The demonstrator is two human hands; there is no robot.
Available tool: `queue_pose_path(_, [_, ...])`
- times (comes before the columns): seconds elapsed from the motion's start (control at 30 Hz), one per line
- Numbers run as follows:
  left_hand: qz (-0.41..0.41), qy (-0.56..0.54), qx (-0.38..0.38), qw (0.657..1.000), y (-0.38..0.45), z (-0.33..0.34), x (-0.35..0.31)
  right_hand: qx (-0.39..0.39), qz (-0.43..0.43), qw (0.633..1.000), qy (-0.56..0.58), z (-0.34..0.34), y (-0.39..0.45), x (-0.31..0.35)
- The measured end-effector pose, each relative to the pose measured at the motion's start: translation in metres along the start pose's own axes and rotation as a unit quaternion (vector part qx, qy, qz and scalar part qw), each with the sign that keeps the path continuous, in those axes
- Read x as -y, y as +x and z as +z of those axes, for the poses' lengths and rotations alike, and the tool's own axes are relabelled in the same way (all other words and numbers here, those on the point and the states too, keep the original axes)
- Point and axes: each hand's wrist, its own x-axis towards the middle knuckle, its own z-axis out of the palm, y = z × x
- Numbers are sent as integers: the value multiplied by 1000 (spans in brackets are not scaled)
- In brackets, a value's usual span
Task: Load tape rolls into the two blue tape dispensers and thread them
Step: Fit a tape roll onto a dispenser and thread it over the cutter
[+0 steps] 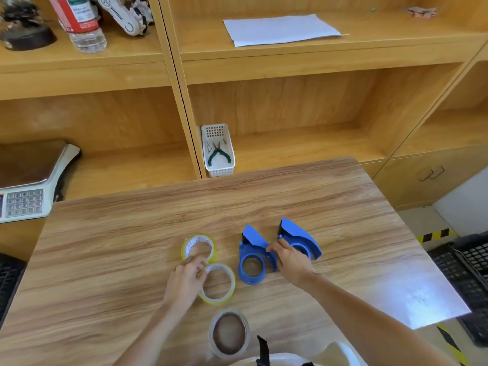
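Two blue tape dispensers lie side by side on the wooden table (132,233): the left dispenser (252,256) and the right dispenser (301,237). My right hand (289,257) rests between them, fingers touching both. Two yellowish clear tape rolls lie flat to the left: the far roll (198,245) and the near roll (219,283). My left hand (186,280) lies on the near roll's left rim, fingers curled over it. A third, paler tape roll (229,334) sits nearest me.
A white basket (217,151) with green-handled pliers stands on the shelf behind the table. A weighing scale (29,186) sits at the left. Black crates (472,273) stand on the floor at the right. A water bottle (81,22) and white paper (280,29) are on upper shelves.
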Motion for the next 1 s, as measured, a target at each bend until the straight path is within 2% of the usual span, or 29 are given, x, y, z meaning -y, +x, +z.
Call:
queue_pose_path(0.13, [45,-38,-13,998,19,6,-40,0,-1,1000,3,2,3,2])
queue_pose_path(0.3, [69,-1,3,998,41,24,-74,-9,-7,1000,10,-1,-4,-3])
queue_pose_path(0.43, [72,26,33,997,51,38,-76,-24,-14,999,38,-5,-9,-6])
queue_pose_path(0.63, [90,45,46,994,51,54,-80,21,-59,998,30,2,-8,-4])
queue_pose_path(1.0, [85,-17,70,994,48,66,-66,27,-61,998,-13,19,-1,-7])
